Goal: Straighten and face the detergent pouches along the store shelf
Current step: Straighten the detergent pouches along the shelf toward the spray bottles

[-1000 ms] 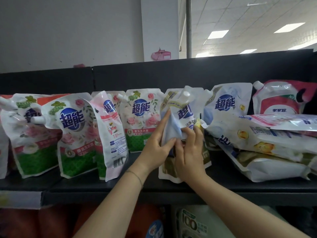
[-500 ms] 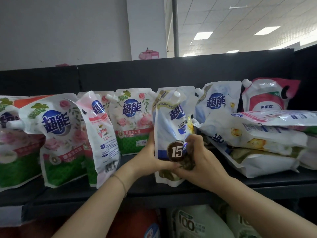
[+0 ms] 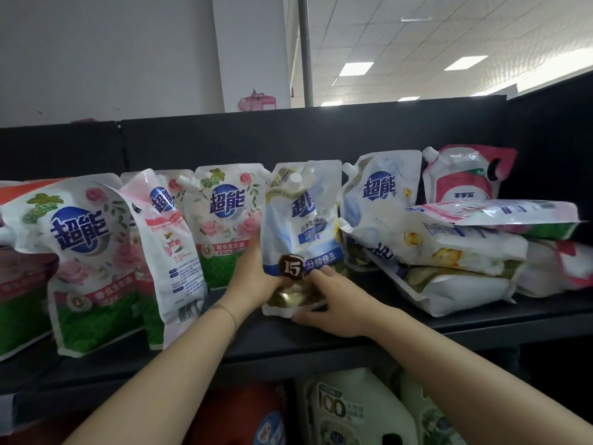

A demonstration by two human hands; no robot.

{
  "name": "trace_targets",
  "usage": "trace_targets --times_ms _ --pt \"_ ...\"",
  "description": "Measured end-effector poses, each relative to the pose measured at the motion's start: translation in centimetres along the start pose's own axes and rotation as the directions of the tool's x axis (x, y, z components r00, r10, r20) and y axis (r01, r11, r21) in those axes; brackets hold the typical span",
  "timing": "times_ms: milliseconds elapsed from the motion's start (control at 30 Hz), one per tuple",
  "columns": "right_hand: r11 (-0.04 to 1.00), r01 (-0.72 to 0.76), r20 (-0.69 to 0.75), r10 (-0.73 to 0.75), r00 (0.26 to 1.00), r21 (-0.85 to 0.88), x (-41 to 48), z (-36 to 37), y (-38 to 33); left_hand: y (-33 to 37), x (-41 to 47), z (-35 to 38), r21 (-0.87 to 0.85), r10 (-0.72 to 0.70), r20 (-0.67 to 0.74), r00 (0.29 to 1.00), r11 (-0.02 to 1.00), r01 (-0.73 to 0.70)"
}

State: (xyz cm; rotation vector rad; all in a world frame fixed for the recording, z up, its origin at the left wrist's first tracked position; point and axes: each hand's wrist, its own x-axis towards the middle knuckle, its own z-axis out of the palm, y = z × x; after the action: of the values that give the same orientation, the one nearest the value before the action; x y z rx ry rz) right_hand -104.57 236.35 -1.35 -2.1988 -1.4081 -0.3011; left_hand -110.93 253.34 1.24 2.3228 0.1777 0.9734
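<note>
A blue-and-white detergent pouch with a brown "15" badge stands upright at the middle of the black shelf, its front turned toward me. My left hand grips its lower left side. My right hand holds its bottom right corner against the shelf. Rose-print pouches stand to the left, one of them turned sideways. Another rose pouch stands behind my left hand. To the right, several pouches lie flat in a pile.
Two pouches stand at the back right: a blue-logo one and a red-and-white one. A black back panel closes the shelf behind. Large detergent jugs sit on the shelf below.
The blue pouch went from bent over to standing upright with its front showing. Both hands slid from its upper half down to its base. My view shifted right.
</note>
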Motion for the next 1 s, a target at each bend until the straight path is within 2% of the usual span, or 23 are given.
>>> trace_targets --times_ms 67,100,200,300,367,467,633,700,833,900,1000 --pt "1.000 0.018 0.027 -0.018 0.999 -0.013 -0.9 -1.1 -0.1 -0.1 -0.5 0.2 0.027 -0.021 -0.128 0.992 0.999 0.025" --pt "0.997 0.024 -0.009 -0.025 1.000 -0.068 -1.4 -1.9 0.0 0.1 -0.9 0.2 0.065 -0.008 -0.192 0.981 0.998 0.021" --pt "0.958 -0.019 -0.266 -0.060 0.962 -0.286 -2.6 -4.5 1.0 0.4 -2.0 0.1 0.129 0.109 -0.339 0.934 0.989 -0.069" --pt "0.910 -0.174 -0.581 -0.086 0.810 -0.377 -3.2 -7.0 3.0 1.1 -2.7 0.1 0.161 0.159 -0.368 0.916 0.981 -0.105" --pt "0.888 -0.303 -0.694 -0.025 0.719 -0.346 -3.7 -8.3 4.5 1.4 -3.2 0.4 0.178 0.181 -0.346 0.921 0.976 -0.125" --pt "0.857 -0.401 -0.724 0.049 0.688 -0.324 -4.7 -9.1 6.6 2.1 -4.1 1.1 0.184 0.222 -0.303 0.927 0.968 -0.171" --pt "0.829 -0.442 -0.764 0.026 0.644 -0.344 -6.5 -8.5 8.7 3.0 -5.5 2.5 0.162 0.272 -0.225 0.936 0.957 -0.239" --pt "0.821 -0.445 -0.749 0.032 0.661 -0.358 -6.9 -8.5 9.2 3.3 -6.1 3.0 0.147 0.271 -0.174 0.947 0.958 -0.247" --pt "0.861 -0.390 -0.606 0.125 0.785 -0.327 -7.1 -8.6 10.0 4.1 -6.8 4.0 0.151 0.273 -0.084 0.958 0.954 -0.259" --pt "0.900 -0.357 -0.600 0.145 0.787 -0.251 -7.0 -9.1 10.1 4.5 -7.1 4.5 0.140 0.252 -0.035 0.967 0.959 -0.245" --pt "0.901 -0.371 -0.611 0.167 0.774 -0.225 -6.6 -9.8 9.8 5.7 -6.9 5.2 0.141 0.202 0.072 0.977 0.967 -0.210"
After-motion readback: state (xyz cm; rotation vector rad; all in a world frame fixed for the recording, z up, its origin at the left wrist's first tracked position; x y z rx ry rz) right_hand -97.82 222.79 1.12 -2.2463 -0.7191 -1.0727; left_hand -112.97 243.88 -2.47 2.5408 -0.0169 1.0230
